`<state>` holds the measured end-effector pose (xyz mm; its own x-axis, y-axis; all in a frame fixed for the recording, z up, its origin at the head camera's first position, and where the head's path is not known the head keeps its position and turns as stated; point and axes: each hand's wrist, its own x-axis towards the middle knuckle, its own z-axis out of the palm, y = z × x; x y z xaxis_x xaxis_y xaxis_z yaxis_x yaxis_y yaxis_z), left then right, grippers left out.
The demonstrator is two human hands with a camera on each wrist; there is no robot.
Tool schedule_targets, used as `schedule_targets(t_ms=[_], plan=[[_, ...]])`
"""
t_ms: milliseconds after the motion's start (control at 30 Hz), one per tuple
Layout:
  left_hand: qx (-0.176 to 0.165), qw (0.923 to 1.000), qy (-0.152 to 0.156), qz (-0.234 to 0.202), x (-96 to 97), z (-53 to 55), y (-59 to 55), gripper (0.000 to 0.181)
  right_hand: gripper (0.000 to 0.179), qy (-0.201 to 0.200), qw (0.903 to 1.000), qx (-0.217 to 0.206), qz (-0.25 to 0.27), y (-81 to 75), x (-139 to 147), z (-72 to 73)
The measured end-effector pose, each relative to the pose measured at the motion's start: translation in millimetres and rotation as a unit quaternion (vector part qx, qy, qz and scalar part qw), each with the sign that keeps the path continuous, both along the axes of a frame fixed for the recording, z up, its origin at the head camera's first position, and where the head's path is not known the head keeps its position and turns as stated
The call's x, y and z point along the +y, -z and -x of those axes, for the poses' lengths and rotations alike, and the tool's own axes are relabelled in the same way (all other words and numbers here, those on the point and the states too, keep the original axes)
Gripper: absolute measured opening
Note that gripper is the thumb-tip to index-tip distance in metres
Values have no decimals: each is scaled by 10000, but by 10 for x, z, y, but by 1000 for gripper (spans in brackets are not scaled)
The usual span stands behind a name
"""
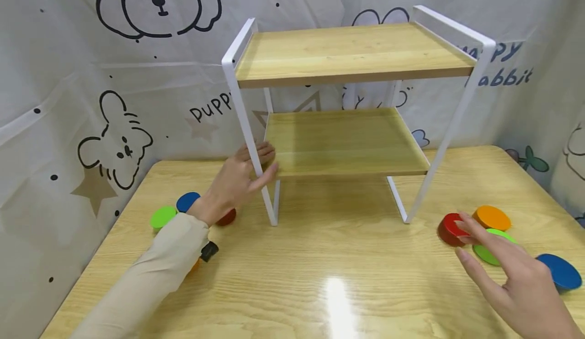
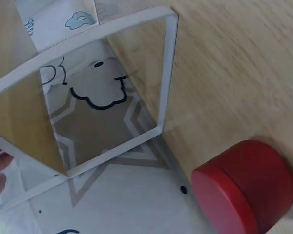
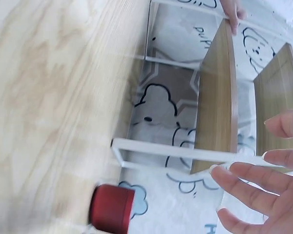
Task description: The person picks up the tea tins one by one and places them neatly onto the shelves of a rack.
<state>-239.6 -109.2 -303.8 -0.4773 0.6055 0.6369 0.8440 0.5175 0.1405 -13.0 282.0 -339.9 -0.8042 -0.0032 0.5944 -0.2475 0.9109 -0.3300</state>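
Nearest is the right hand (image 1: 521, 273), its fingers spread apart and holding nothing. Just past its fingertips, apart from them, stands a red block (image 1: 450, 232); an orange block (image 1: 492, 217) lies beyond the fingers, a green block (image 1: 486, 255) partly beneath them, a blue block (image 1: 561, 274) to their right. Across the way, the left hand (image 1: 239, 176) grips the two-shelf rack (image 1: 347, 143), a white post (image 1: 247, 130) between thumb and fingers.

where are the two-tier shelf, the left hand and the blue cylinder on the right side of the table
Two-tier shelf (image 1: 343, 140): head view, on its lower wooden board.
Left hand (image 1: 234, 180): head view, on the back of the hand.
Blue cylinder (image 1: 560, 271): head view, on its top face.
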Motion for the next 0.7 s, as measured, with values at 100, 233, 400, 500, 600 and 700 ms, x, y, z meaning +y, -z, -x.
schedule_targets(t_ms=[100, 233, 400, 500, 600, 700], plan=[[363, 9987, 268, -223, 16, 50, 27, 34, 65, 213, 9997, -132, 28, 42, 66, -1], [741, 9949, 603, -316, 38, 117, 51, 40, 67, 425, 9986, -296, 123, 118, 128, -18], [1027, 9913, 784, -242, 22, 168, 74, 51, 66, 646, 9956, -659, 184, 188, 155, -23], [1113, 9901, 835, -175, -2, 181, 73, 57, 65, 559, 9973, -460, 112, 191, 199, -6], [1257, 9879, 904, -106, -11, 199, 60, 58, 63, 507, 9982, -314, 32, 189, 242, 8], [1450, 9840, 1025, -111, -16, 222, 55, 55, 63, 574, 9974, -426, 24, 206, 259, 14]])
